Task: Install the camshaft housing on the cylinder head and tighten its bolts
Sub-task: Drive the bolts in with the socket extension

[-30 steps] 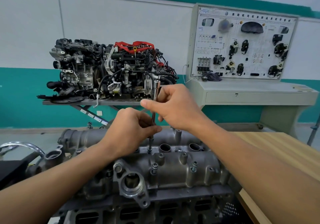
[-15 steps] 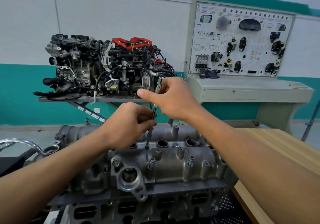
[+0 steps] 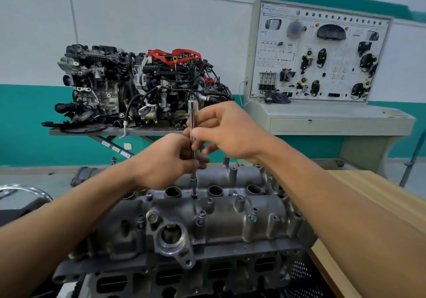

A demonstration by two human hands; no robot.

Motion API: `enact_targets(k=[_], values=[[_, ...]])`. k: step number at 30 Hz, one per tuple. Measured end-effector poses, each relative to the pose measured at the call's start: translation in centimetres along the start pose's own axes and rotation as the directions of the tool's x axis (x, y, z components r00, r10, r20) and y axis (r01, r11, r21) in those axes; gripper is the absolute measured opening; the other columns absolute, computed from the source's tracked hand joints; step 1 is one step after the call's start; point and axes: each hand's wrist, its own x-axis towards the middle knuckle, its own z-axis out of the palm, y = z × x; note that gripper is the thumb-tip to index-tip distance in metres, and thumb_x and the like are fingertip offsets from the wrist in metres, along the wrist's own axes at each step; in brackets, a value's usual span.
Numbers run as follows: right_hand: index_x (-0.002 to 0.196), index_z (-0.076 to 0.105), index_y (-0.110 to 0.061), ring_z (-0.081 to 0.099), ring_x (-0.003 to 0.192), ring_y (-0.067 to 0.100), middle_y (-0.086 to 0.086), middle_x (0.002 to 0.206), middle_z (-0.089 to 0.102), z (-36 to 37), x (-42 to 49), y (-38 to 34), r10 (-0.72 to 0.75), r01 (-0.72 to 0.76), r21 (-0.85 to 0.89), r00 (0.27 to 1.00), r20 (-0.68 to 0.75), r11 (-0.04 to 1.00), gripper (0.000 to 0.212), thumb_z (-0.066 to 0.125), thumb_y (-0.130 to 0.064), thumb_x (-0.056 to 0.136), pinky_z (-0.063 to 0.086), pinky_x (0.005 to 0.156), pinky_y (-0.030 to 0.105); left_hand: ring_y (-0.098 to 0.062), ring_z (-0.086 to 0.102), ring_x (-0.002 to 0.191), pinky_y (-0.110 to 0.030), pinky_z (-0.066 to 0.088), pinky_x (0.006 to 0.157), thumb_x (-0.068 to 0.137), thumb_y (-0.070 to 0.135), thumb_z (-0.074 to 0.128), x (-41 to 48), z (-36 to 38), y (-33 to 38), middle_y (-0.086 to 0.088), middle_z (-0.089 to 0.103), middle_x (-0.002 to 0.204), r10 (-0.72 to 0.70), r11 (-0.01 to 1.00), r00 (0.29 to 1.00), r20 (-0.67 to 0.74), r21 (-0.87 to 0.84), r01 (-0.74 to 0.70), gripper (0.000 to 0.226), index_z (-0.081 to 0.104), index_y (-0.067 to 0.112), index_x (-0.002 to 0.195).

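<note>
The grey cast camshaft housing (image 3: 230,219) lies on the darker cylinder head (image 3: 207,272) in front of me. Several small bolts (image 3: 202,214) stand in its bosses. A slim chrome extension driver (image 3: 192,113) stands upright, its socket end on a bolt between two round plug holes near the housing's middle. My left hand (image 3: 166,159) is closed around the lower shaft. My right hand (image 3: 228,131) pinches the shaft higher up with thumb and fingers, and the tool's thick top sticks out above it.
A wooden bench top (image 3: 380,205) runs along the right. Behind, a complete engine (image 3: 138,88) sits on a lift table, beside a grey training panel console (image 3: 322,55). A chrome ring (image 3: 25,189) shows at the left edge.
The driver stays on the same bolt. My right hand's fingers have shifted around the shaft, thumb and fingertips now lower on it, as if twisting. My view has dropped slightly.
</note>
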Motion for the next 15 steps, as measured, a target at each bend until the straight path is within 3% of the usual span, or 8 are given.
enact_targets(k=[2, 5, 7, 10, 12, 14, 15], values=[[0.078, 0.065, -0.010, 0.068, 0.054, 0.015, 0.006, 0.061, 0.071, 0.5, 0.1, 0.2, -0.022, 0.018, -0.046, 0.996, -0.083, 0.999, 0.014, 0.073, -0.004, 0.088, 0.052, 0.047, 0.024, -0.007, 0.073, 0.090, -0.026, 0.058, 0.086, 0.090, 0.004, 0.070, -0.2, 0.0, -0.1, -0.003, 0.078, 0.099, -0.008, 1.000, 1.000, 0.014, 0.018, 0.007, 0.015, 0.069, 0.008, 0.105], [0.080, 0.062, -0.013, 0.066, 0.054, 0.016, 0.005, 0.063, 0.069, 0.9, 0.3, 0.8, -0.044, 0.008, -0.151, 0.971, -0.235, 0.989, 0.023, 0.083, -0.019, 0.080, 0.057, 0.053, 0.033, -0.015, 0.061, 0.057, -0.033, 0.053, 0.060, 0.083, 0.023, 0.080, -0.6, 1.0, -0.4, -0.001, 0.076, 0.071, 0.000, 0.993, 0.986, -0.167, 0.119, 0.020, 0.009, 0.075, 0.016, 0.087], [0.090, 0.064, -0.017, 0.065, 0.062, 0.012, 0.000, 0.074, 0.070, 0.8, 0.3, 1.0, -0.037, -0.007, -0.186, 0.972, -0.232, 0.983, 0.028, 0.085, -0.031, 0.077, 0.059, 0.062, 0.036, -0.015, 0.071, 0.060, -0.031, 0.060, 0.063, 0.084, 0.017, 0.080, -0.7, 1.4, -0.6, 0.001, 0.077, 0.069, -0.004, 0.996, 0.965, -0.261, 0.086, 0.027, 0.005, 0.075, 0.016, 0.086], [0.095, 0.070, -0.020, 0.062, 0.062, 0.000, -0.010, 0.075, 0.070, 0.5, 0.1, 0.6, -0.025, 0.011, -0.140, 0.995, -0.094, 0.990, 0.015, 0.078, -0.026, 0.085, 0.053, 0.057, 0.024, -0.012, 0.076, 0.086, -0.025, 0.060, 0.083, 0.090, 0.000, 0.069, -0.4, 0.9, -0.4, -0.005, 0.079, 0.094, -0.051, 0.997, 0.997, -0.064, -0.066, 0.047, 0.020, 0.068, 0.004, 0.110], [0.082, 0.073, -0.014, 0.060, 0.054, 0.001, -0.009, 0.062, 0.068, 0.4, -0.1, 0.4, -0.039, 0.024, -0.160, 0.995, -0.093, 0.987, 0.008, 0.076, -0.019, 0.087, 0.048, 0.053, 0.020, -0.011, 0.072, 0.102, -0.025, 0.055, 0.095, 0.092, -0.007, 0.062, -0.4, 0.5, -0.2, -0.005, 0.076, 0.111, -0.032, 0.997, 0.997, 0.064, -0.071, 0.037, 0.028, 0.064, 0.004, 0.118], [0.064, 0.065, -0.011, 0.060, 0.049, 0.008, -0.001, 0.053, 0.065, 0.9, -0.3, 0.5, -0.061, 0.004, -0.257, 0.975, -0.215, 0.967, 0.029, 0.081, -0.028, 0.082, 0.046, 0.052, 0.024, -0.009, 0.073, 0.096, -0.027, 0.057, 0.089, 0.091, -0.001, 0.066, -0.5, 0.8, -0.3, -0.001, 0.077, 0.104, -0.016, 1.000, 0.999, 0.039, -0.019, 0.017, 0.021, 0.067, 0.008, 0.110], [0.058, 0.057, -0.013, 0.061, 0.050, 0.011, -0.001, 0.052, 0.063, 1.2, -0.3, 0.7, -0.072, -0.020, -0.301, 0.954, -0.291, 0.953, 0.040, 0.084, -0.036, 0.077, 0.046, 0.051, 0.026, -0.006, 0.071, 0.077, -0.025, 0.058, 0.075, 0.089, 0.008, 0.072, -0.6, 1.2, -0.3, 0.004, 0.077, 0.087, -0.001, 1.000, 1.000, -0.028, 0.021, 0.001, 0.009, 0.070, 0.012, 0.097]])
